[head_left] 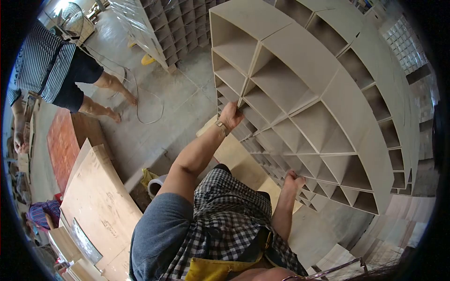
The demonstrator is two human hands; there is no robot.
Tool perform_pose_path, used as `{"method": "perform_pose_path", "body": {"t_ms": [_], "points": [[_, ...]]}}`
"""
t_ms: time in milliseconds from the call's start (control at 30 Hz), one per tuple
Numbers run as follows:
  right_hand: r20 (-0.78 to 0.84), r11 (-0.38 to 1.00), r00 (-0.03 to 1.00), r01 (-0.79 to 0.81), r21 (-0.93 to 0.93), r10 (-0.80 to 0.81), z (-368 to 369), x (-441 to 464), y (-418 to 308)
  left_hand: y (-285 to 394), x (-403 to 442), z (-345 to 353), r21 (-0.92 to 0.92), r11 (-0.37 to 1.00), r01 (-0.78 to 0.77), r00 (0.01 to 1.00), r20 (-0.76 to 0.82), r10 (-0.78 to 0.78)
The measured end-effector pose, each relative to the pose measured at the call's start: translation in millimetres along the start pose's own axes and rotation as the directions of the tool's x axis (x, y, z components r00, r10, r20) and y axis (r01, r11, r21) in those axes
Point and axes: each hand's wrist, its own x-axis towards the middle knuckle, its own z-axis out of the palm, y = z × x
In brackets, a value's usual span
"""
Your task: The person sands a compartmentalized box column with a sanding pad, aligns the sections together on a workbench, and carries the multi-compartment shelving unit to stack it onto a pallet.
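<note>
A large wooden grid unit (318,102), made of thin panels crossing into many open compartments, stands in front of me. My left hand (231,116), with a watch on the wrist, is closed around the edge of a divider at the unit's left part. Lower and to the right, my right hand (293,180) is closed in a fist at another divider edge; its fingertips are partly hidden. Beneath the unit, a pale board (239,161) lies near my feet.
More grid units (375,93) stand behind on the right, and a plastic-wrapped one (173,33) at the top. Wooden sheets (105,206) are stacked at left beside a reddish panel (63,150). A person in striped clothing (56,65) stands near a fan (70,18); a cable (137,103) crosses the floor.
</note>
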Motion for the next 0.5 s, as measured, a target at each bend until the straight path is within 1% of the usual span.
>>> {"method": "perform_pose_path", "body": {"t_ms": [33, 67, 133, 200, 233, 300, 333, 400, 433, 500], "points": [[0.009, 1.0, 1.0, -0.001, 0.006, 0.001, -3, 7, -2, 1, -1, 3, -0.155, 0.986, 0.062, 0.996, -0.056, -0.072], [0.017, 1.0, 1.0, -0.003, 0.012, 0.003, -10, 18, -4, 1, -1, 1, -0.128, 0.99, 0.067, 0.994, -0.076, -0.077], [0.019, 1.0, 1.0, 0.011, -0.006, -0.011, -3, 5, -1, 1, 1, -3, -0.075, 0.994, 0.08, 0.989, -0.12, -0.089], [0.013, 0.998, 0.999, 0.043, -0.044, -0.042, 5, -13, 2, -2, 10, -10, -0.124, 0.989, 0.081, 0.993, -0.074, -0.091], [0.075, 0.999, 0.997, 0.008, -0.037, -0.005, 2, -10, 0, -4, 13, -13, -0.149, 0.985, 0.082, 0.995, -0.05, -0.091], [0.199, 0.997, 0.978, -0.066, -0.029, 0.07, -7, -1, -6, -2, 11, -10, -0.091, 0.992, 0.091, 0.988, -0.113, -0.101], [0.134, 0.998, 0.989, -0.069, 0.002, 0.068, 7, -18, -1, 2, 8, -5, -0.059, 0.994, 0.096, 0.984, -0.143, -0.104], [-0.001, 0.995, 0.998, -0.069, 0.068, 0.069, 30, -47, 4, 6, 1, 5, -0.053, 0.994, 0.095, 0.99, -0.104, -0.1], [-0.013, 0.999, 0.999, -0.042, 0.03, 0.043, 28, -42, 3, 8, -2, 6, -0.049, 0.994, 0.095, 0.991, -0.088, -0.099], [-0.036, 0.999, 0.999, 0.012, -0.041, -0.013, 15, -22, -11, -4, -2, 18, -0.094, 0.991, 0.096, 0.987, -0.119, -0.107]]}}
